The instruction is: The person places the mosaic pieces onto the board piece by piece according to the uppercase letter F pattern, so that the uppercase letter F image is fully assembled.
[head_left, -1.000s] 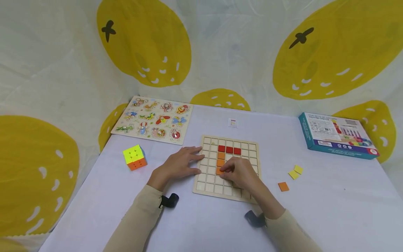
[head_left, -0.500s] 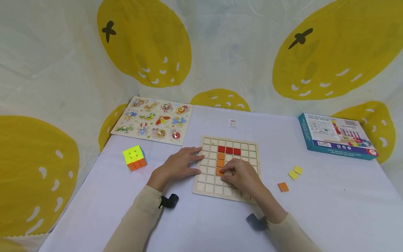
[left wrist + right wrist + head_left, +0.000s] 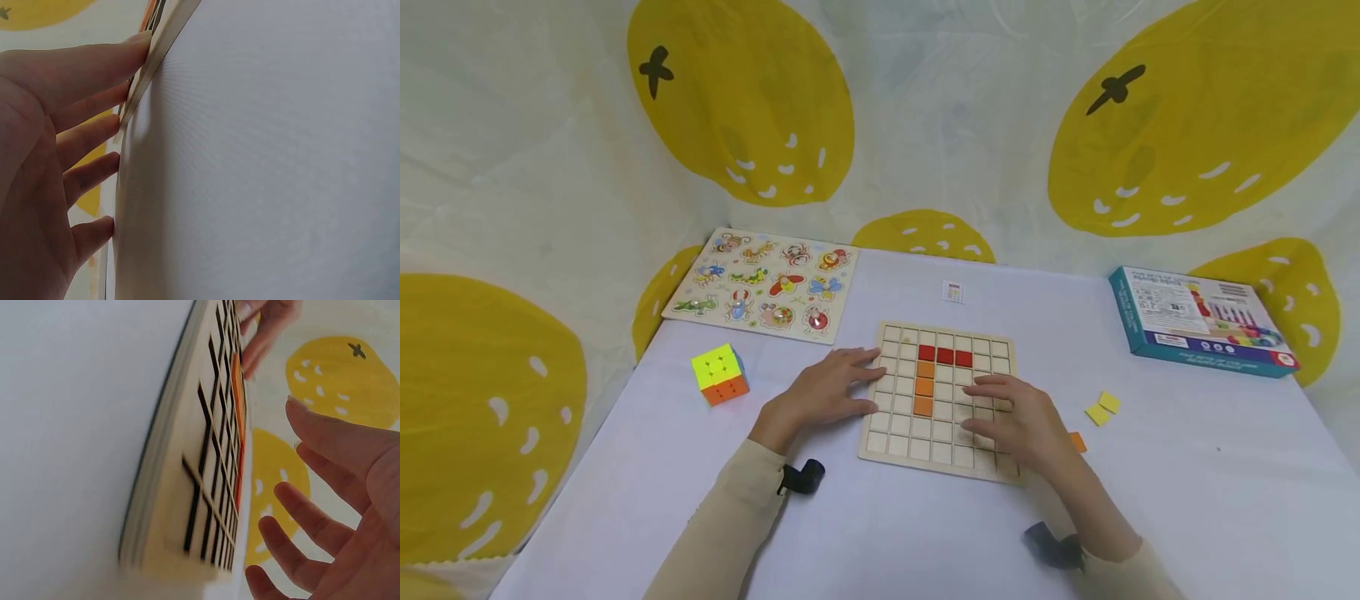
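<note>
A wooden grid board (image 3: pixel 880 446) lies on the white table. Three red tiles (image 3: pixel 945 357) form a row in its upper part, and three orange tiles (image 3: pixel 923 387) run down in a column below the leftmost red one. My left hand (image 3: pixel 823 387) rests at the board's left edge with fingers spread; in the left wrist view its thumb and fingertips (image 3: pixel 139 47) lie along that edge. Over the right part of the board hovers my right hand (image 3: pixel 1026 421), thumb and fingers apart with nothing between them. The right wrist view shows it raised off the board's surface.
Right of the board lie two yellow tiles (image 3: pixel 1103 408) and one orange tile (image 3: pixel 1078 442), partly hidden by my right wrist. A small printed card (image 3: pixel 953 292) lies behind the board. Farther out are a puzzle cube (image 3: pixel 720 375), an insect puzzle board (image 3: pixel 763 287) and a box (image 3: pixel 1210 325).
My right hand has let go of the lowest orange tile, which sits in its square, and has moved right with its fingers parted. The left hand stays put.
</note>
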The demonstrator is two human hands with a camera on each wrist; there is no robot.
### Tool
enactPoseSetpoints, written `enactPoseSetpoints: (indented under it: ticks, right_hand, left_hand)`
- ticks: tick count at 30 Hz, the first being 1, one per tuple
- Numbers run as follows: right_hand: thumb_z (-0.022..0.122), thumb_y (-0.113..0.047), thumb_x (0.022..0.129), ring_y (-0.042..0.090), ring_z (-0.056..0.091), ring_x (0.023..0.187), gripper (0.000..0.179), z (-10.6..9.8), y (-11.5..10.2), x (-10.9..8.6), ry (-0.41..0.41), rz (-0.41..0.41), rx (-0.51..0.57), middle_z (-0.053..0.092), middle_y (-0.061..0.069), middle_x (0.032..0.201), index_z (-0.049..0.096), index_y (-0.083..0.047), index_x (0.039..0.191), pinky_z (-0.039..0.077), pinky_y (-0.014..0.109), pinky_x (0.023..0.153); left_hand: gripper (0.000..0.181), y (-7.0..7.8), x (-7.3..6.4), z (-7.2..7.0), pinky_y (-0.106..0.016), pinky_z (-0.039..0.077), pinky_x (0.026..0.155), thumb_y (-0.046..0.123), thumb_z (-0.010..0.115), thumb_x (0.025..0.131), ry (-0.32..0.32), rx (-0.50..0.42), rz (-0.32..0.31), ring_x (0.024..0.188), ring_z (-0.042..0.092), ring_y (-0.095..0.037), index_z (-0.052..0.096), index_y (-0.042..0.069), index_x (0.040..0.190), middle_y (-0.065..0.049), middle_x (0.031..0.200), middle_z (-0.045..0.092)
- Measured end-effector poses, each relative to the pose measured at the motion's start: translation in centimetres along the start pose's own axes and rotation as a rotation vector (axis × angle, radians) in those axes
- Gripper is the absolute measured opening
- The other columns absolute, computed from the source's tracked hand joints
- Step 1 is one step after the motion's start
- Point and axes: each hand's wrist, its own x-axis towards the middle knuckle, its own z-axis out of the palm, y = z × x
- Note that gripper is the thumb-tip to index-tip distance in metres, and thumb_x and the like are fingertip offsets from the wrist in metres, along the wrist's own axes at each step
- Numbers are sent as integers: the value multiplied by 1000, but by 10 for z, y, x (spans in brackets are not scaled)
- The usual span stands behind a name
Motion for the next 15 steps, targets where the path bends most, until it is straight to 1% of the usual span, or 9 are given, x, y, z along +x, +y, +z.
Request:
enactPoseSetpoints:
  ticks: [4,7,10,12,14,15]
  right_hand:
    - [87,-33,80,41,53,137,56,-21,16,-11,22,71,-4,64,14,141,70,-16,130,48,64,108]
    - [85,-40,82,41,53,136,61,-34,32,-21,24,127,-9,62,16,143,66,-16,135,50,62,105]
    - [81,-49,84,41,58,129,67,-44,47,-32,16,188,-33,61,20,143,63,-16,139,55,58,99]
    - [80,-52,83,41,61,122,69,-48,57,-39,19,220,-54,61,22,141,62,-17,140,59,52,92]
    - [81,-54,82,42,65,115,72,-53,66,-44,24,250,-74,62,24,139,62,-16,140,60,45,83]
    - [81,-54,82,42,65,114,72,-54,70,-47,24,262,-78,61,25,140,62,-15,140,60,45,83]
  left_hand:
    - [61,0,0,0,-54,37,123,43,73,91,4,-4,4,158,29,-25,56,25,147,5,168,35]
    - [61,0,0,-1,-55,38,122,44,73,91,4,-4,3,158,29,-25,56,25,147,5,168,35]
    - [61,0,0,-1,-55,38,122,44,73,91,1,-1,1,158,29,-25,56,25,147,5,168,34]
    - [61,0,-1,-1,-54,38,122,43,72,91,0,-4,1,158,29,-25,56,25,147,5,168,35]
    - [61,0,-1,-1,-53,37,123,43,72,91,-1,-4,3,158,29,-25,56,25,147,4,168,35]
    - [61,0,-1,-2,-53,37,123,43,72,91,-3,-5,3,158,29,-25,56,25,147,4,168,35]
